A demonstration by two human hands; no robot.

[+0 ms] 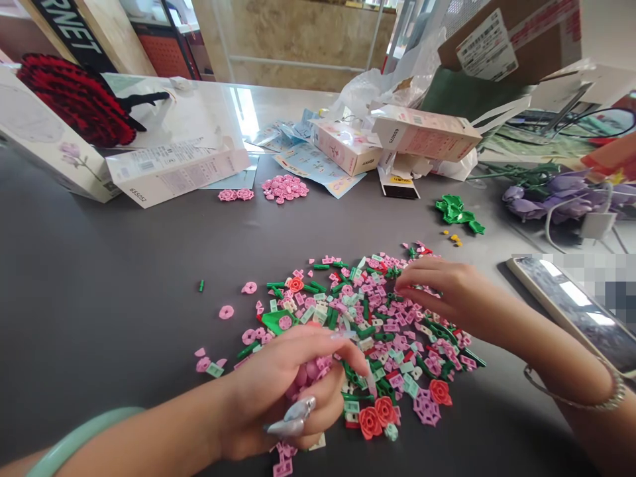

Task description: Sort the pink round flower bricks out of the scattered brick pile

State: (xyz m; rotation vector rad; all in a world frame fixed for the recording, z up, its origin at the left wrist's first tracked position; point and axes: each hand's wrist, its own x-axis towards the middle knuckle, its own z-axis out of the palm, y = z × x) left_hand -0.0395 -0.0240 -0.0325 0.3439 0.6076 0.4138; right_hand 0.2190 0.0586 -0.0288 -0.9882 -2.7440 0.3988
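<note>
On the smooth grey worktop [99, 278] lies a loose pile [377, 331] of small plastic bricks, pink, green and coral. The left hand [283, 391], near, is clenched around a cluster of round pink pieces [311, 371]. The right hand [437, 288] rests on the pile's right side, fingertips pinching into it; cardboard boxes [424, 132] lie far behind

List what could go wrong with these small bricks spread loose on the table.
1. The left hand is cupped around a clutch of pink round pieces; some might slip out and mix back into the pile.
2. The right hand rests its fingers in the pile and could sweep bits toward the phone.
3. Strays such as the green peg lie apart and may be overlooked.
</note>
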